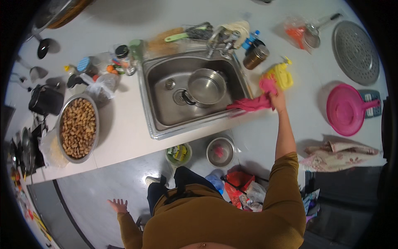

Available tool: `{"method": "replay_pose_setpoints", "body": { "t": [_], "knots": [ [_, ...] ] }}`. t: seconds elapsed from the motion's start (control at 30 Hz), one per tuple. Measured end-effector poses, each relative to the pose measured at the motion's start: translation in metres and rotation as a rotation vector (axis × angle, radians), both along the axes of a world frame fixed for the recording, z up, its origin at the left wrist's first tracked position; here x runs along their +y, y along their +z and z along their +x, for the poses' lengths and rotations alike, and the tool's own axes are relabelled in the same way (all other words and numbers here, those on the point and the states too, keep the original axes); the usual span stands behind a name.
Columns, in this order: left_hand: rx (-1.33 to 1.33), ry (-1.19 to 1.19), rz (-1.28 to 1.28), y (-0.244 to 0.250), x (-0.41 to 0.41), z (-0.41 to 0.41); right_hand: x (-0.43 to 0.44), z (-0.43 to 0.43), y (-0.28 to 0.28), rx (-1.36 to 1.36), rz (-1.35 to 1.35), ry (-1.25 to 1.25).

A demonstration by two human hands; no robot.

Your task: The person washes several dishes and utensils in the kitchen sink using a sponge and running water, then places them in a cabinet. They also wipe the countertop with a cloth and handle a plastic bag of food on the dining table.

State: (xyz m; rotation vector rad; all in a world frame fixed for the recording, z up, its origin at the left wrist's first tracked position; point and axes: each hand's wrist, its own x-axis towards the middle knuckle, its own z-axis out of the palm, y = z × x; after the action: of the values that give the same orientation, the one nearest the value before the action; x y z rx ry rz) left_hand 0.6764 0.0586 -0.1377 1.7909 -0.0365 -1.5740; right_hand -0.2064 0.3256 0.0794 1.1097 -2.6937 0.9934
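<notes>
My right hand [277, 99] is closed on pink rubber gloves [255, 104] at the right edge of the steel sink [152, 102]. Behind that hand stands a yellow pump bottle [283, 76]. In the sink's basin sits a metal pot [206, 86] with a black handle, beside the drain. Low at the left, away from the counter, my left hand [118, 205] is empty with its fingers spread. A metal bowl of peanuts in their shells [78, 127] rests on the counter at the left.
A faucet [230, 43] rises behind the sink, near a brown jar [256, 57]. A pink plastic strainer [345, 109] and a perforated metal disc [356, 53] hang at the right. Below the counter are a metal basin [220, 152], a small bin [178, 154] and a red bag [238, 183].
</notes>
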Motion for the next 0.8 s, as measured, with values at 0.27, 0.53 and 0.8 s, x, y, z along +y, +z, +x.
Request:
{"method": "replay_pose_setpoints", "body": {
  "t": [0.27,0.53,0.8],
  "knots": [
    [-0.105,-0.365,-0.511,0.177,-0.014,-0.114,-0.028,0.051,-0.109,0.342,0.341,-0.029],
    [-0.353,-0.528,-2.218,0.470,0.028,-0.150,-0.220,0.249,-0.016,-0.006,-0.029,0.810],
    [-0.318,-0.570,-2.318,0.514,0.060,-0.106,-0.288,0.420,0.018,-0.226,0.056,1.224]
  ]
}}
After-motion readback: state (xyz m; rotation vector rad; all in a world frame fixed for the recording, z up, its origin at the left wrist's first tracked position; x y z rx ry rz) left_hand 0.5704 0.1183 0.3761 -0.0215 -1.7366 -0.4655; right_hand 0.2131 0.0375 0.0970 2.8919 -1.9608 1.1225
